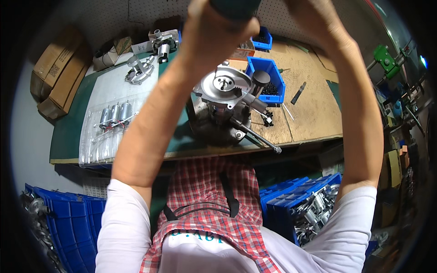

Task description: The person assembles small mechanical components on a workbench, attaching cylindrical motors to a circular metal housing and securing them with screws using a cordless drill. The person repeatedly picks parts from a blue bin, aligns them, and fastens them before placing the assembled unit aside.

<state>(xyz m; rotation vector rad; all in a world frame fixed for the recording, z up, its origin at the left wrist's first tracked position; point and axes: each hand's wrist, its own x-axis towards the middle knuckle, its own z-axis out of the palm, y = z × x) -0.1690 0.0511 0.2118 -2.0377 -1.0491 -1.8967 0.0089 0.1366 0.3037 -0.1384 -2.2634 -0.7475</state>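
Note:
My left hand [216,29] is raised high at the top edge, its fingers closed round a dark green cylindrical object [235,7] that is mostly cut off and blurred. My right hand [314,13] reaches up to the right of it; its fingers lie outside the picture. Below the hands, apart from both, a round silver metal housing [211,91] sits face up in a bench fixture [205,120]. The fixture has a lever handle [259,136] pointing to the near right. A dark round knob [261,78] stands at the housing's right side.
Blue bins [277,77] of small dark parts stand behind right, on cardboard [314,118]. Three small motors [116,113] lie on plastic at left, with metal castings [139,70] behind. Below the bench, blue crates [291,204] flank me. A cardboard box [61,63] stands far left.

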